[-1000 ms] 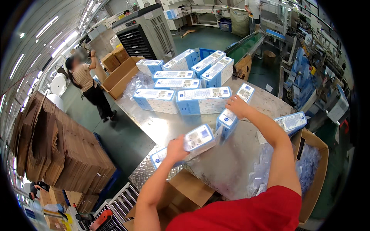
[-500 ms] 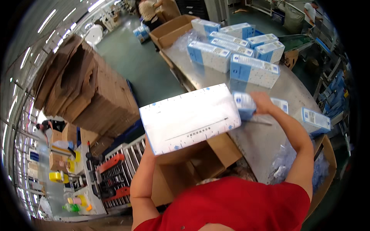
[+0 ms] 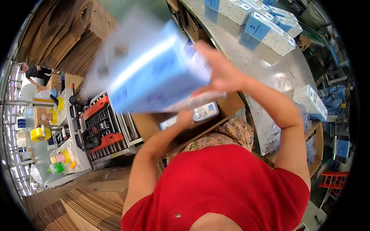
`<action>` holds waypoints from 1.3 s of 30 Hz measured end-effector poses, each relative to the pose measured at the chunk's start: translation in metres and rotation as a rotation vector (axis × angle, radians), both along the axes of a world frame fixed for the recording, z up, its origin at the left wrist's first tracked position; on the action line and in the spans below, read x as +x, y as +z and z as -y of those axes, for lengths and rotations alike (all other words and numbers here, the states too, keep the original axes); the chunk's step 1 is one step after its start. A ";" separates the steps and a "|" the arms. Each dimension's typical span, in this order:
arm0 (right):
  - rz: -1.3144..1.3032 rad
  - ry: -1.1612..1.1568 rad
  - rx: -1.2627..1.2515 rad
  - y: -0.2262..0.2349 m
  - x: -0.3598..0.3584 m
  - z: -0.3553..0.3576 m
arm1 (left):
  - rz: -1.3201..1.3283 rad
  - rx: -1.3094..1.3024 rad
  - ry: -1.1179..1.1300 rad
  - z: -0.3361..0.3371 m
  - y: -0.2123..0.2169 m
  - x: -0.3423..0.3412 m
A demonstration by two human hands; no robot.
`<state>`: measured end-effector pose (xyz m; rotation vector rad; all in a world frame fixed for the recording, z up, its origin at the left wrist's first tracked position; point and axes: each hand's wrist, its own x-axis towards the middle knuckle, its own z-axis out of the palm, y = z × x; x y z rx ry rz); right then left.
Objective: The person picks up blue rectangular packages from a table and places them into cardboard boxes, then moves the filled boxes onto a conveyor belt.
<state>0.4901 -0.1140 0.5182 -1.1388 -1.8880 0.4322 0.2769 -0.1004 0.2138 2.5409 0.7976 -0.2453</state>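
Note:
My right hand (image 3: 223, 73) grips the right end of a blue and white box (image 3: 154, 73), its thumb below and fingers above. The box is tilted over an open cardboard carton (image 3: 235, 104) in front of me and blurred by motion. A pale see-through smear spreads off its far left side. Inside the carton lies another blue and white box (image 3: 206, 111). My left hand (image 3: 185, 118) reaches into the carton beside that box. The raised box hides its fingers, so I cannot tell whether it holds anything.
Several blue and white boxes (image 3: 269, 32) stand on the metal table (image 3: 277, 73) ahead right; one more (image 3: 310, 102) is at its right edge. A roller conveyor with a red and black machine (image 3: 102, 123) is left. Stacked flat cardboard (image 3: 73, 34) rises beyond; a person (image 3: 36, 73) works far left.
The large white-faced box has left its place in front of me. My left hand has gone down into the carton. My right hand has lifted a box leftward from the table. The view has tilted down.

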 end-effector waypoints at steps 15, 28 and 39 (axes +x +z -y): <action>0.783 0.149 -0.599 -0.300 -0.076 -0.022 | -0.192 -0.372 0.085 0.076 -0.115 -0.009; 0.823 0.056 -0.453 -0.353 -0.078 -0.031 | 0.013 -0.327 0.087 0.073 -0.111 -0.004; 0.697 0.368 -0.709 -0.344 -0.048 -0.017 | 0.242 -0.100 -0.205 0.032 -0.059 0.015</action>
